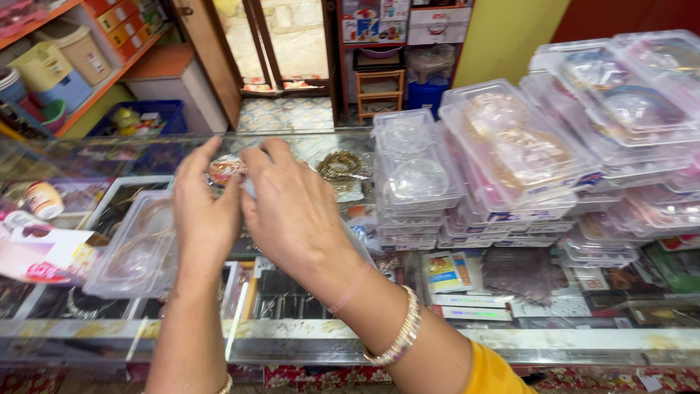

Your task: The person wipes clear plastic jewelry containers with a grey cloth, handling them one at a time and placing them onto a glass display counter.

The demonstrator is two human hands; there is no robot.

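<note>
Both hands meet above a glass counter [306, 343]. The left hand [204, 211] and right hand [292, 211] are seen from the back, fingers curled inward around a small set of bangles [224, 169], pinkish and gold, pinched between them. Only the top edge of that set shows above the left thumb; the rest is hidden behind the knuckles, so how many bangles there are cannot be told. The right palm covers whatever lies beneath it.

Just left of the hands an open clear plastic box [135, 248] lies on the glass, its contents faint through the lid. Beyond the right hand a loose coil of gold bangles [339, 165] rests on the counter, partly blocked by the fingers. To the right rise stacks of clear bangle boxes [510, 168], the topmost cut off by the frame edge; the jewellery inside is blurred by glare. A beaded bracelet [401, 335] circles the right wrist. Goods under the glass are hard to make out.
</note>
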